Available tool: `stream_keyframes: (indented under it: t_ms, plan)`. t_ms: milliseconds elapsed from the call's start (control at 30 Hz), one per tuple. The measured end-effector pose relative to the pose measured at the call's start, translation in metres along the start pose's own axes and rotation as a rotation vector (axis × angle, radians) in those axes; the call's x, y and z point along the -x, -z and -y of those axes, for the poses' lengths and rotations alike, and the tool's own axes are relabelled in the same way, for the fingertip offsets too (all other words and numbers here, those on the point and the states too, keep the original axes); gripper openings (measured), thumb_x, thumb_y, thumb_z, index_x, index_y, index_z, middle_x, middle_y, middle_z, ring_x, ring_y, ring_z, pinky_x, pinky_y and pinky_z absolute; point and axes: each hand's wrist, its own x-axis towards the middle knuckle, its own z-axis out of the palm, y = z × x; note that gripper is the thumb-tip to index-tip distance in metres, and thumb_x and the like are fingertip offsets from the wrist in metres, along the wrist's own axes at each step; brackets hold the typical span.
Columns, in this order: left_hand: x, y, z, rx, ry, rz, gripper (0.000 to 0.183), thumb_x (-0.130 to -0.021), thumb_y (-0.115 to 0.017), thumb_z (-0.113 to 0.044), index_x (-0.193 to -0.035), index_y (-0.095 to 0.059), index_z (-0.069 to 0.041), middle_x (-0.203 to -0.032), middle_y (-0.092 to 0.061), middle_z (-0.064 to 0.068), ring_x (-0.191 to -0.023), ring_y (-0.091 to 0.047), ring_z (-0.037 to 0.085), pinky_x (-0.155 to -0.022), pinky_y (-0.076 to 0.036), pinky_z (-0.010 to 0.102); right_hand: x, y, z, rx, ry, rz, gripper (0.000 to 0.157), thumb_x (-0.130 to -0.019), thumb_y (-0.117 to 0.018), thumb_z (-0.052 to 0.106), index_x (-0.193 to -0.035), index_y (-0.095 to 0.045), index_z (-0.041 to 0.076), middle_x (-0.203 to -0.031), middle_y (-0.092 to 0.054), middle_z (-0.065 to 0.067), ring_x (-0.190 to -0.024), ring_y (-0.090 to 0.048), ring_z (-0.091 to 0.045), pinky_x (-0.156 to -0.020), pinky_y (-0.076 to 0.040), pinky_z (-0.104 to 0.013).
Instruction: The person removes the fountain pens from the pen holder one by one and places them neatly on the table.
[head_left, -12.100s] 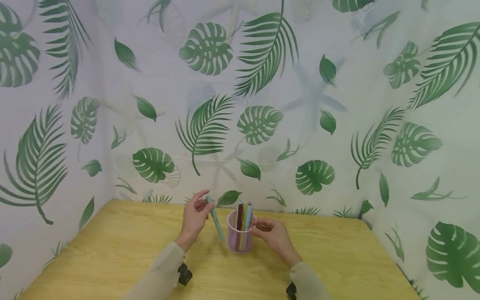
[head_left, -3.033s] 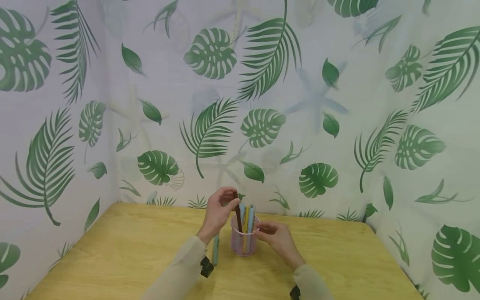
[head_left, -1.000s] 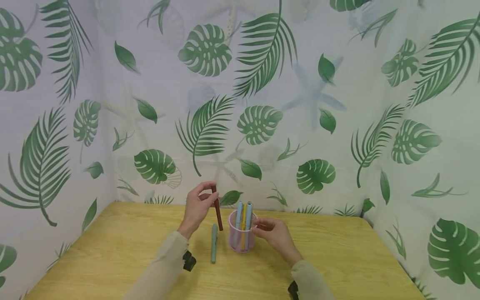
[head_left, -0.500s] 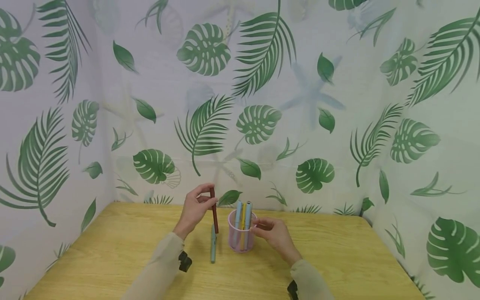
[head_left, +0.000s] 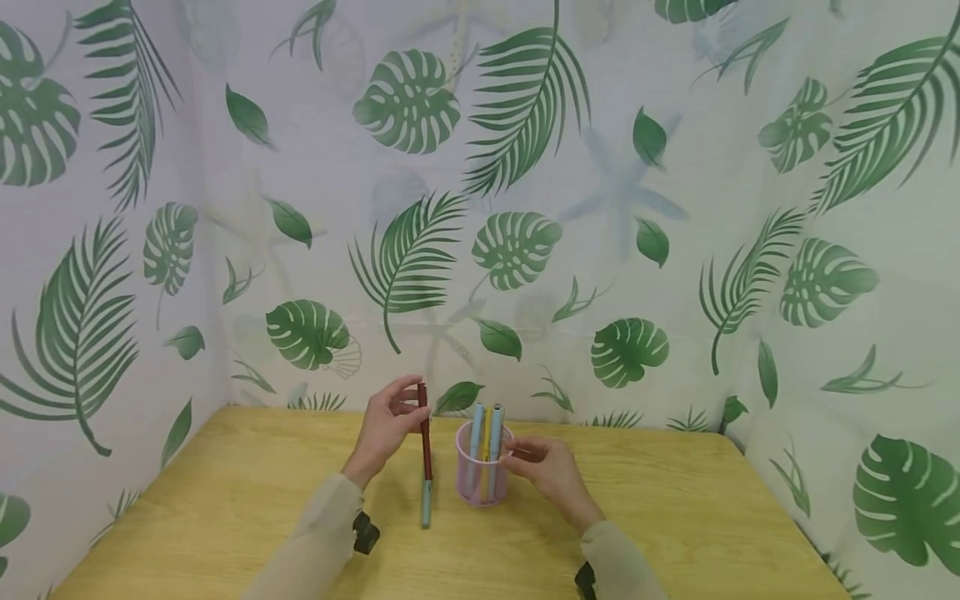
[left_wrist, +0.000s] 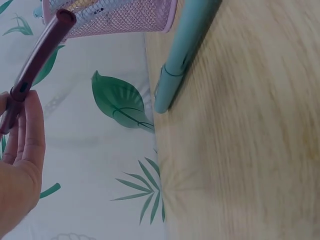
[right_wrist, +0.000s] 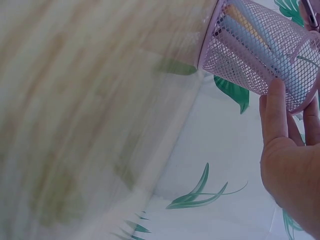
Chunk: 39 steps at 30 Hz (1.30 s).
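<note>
A dark red pen (head_left: pixel 425 442) is pinched near its upper end by my left hand (head_left: pixel 386 429). It hangs upright, its lower end seeming to meet the teal pen in the head view; the left wrist view shows the red pen (left_wrist: pixel 39 55) apart from the teal pen (left_wrist: pixel 175 65). That teal pen (head_left: pixel 427 504) lies on the table, pointing away from me. My right hand (head_left: pixel 555 475) holds the rim and side of a pink mesh pen cup (head_left: pixel 472 483), which stands upright. Inside the cup are two light blue pens (head_left: pixel 476 437) and a yellow one (head_left: pixel 488 429).
The wood-grain table (head_left: pixel 660 517) runs back to a leaf-printed cloth backdrop (head_left: pixel 555 367), which also closes off both sides. A black wrist camera (head_left: pixel 365 533) sits at the left sleeve.
Earlier, my left hand laid down the teal pen, then drew the red pen from the cup and carried it left. Over the last half second the red pen has come lower. My right hand stays at the cup.
</note>
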Motion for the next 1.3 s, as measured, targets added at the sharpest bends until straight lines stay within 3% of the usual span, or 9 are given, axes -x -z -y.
stream_keyframes:
  t_ms: [200, 467, 867, 1300]
  plan:
    - [0.002, 0.004, 0.009, 0.019, 0.031, 0.001, 0.050, -0.088, -0.070, 0.000, -0.135, -0.057, -0.010, -0.113, -0.066, 0.023, -0.087, -0.069, 0.019, -0.072, -0.061, 0.040, 0.001, -0.001, 0.003, -0.018, 0.000, 0.001, 0.026, -0.082, -0.079, 0.012, -0.105, -0.073, 0.001, -0.121, -0.068, -0.017, -0.112, -0.066, -0.033, -0.089, -0.057, -0.039]
    - [0.008, 0.011, 0.025, -0.042, 0.120, 0.073, 0.050, -0.089, -0.068, 0.002, -0.136, -0.055, -0.004, -0.117, -0.064, 0.027, -0.087, -0.069, 0.023, -0.072, -0.060, 0.043, 0.002, -0.002, 0.004, -0.025, -0.001, 0.015, 0.025, -0.083, -0.078, 0.011, -0.105, -0.073, -0.001, -0.120, -0.068, -0.018, -0.112, -0.066, -0.033, -0.089, -0.057, -0.039]
    - [0.004, 0.015, 0.033, -0.043, 0.155, 0.064, 0.048, -0.088, -0.068, 0.004, -0.134, -0.055, -0.001, -0.116, -0.064, 0.030, -0.084, -0.070, 0.024, -0.071, -0.060, 0.044, 0.000, 0.000, 0.004, 0.013, -0.032, 0.009, 0.029, -0.082, -0.080, 0.018, -0.107, -0.074, 0.005, -0.122, -0.068, -0.014, -0.114, -0.065, -0.031, -0.092, -0.056, -0.040]
    - [0.008, 0.021, 0.044, -0.057, 0.265, 0.081, 0.046, -0.089, -0.066, 0.005, -0.134, -0.054, 0.003, -0.104, -0.065, 0.026, -0.076, -0.070, 0.023, -0.071, -0.060, 0.045, 0.000, 0.000, 0.003, 0.018, -0.026, 0.011, 0.029, -0.082, -0.080, 0.018, -0.106, -0.074, 0.004, -0.122, -0.068, -0.015, -0.112, -0.066, -0.031, -0.091, -0.056, -0.040]
